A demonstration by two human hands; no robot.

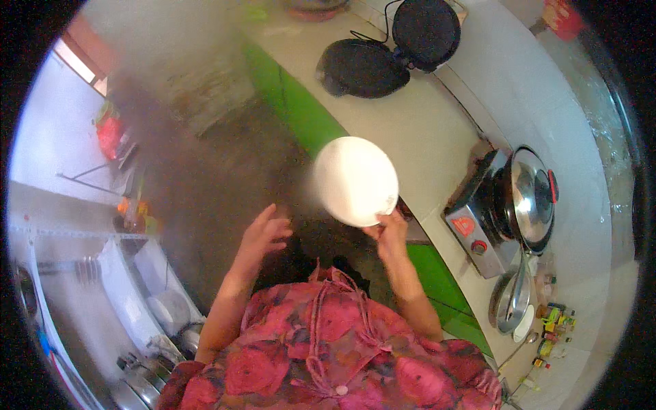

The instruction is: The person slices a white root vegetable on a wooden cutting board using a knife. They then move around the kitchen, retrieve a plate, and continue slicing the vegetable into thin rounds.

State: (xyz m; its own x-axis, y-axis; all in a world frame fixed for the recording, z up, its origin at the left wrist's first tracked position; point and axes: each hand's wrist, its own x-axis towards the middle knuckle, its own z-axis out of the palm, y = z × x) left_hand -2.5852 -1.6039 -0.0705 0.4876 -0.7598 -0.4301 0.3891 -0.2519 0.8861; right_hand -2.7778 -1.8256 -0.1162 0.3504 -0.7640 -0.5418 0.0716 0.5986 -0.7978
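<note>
My right hand (391, 229) grips a white round plate (354, 179) by its near rim, thumb on the upper face. The plate is held in the air, and in the picture it overlaps the front edge of the countertop (430, 133). A small printed mark shows near the gripped edge. To the left, my left hand (266, 231) is raised with its fingers apart and slightly blurred, holding nothing. It is apart from the plate, above the dark floor (205, 169).
On the counter stand an opened black electric griddle (364, 69), a gas stove (476, 241) bearing a lidded pan (530, 200), a metal pan (512, 302) and several small bottles (551, 328). Green cabinet fronts (292, 102) run below. A rack (123, 297) stands at left.
</note>
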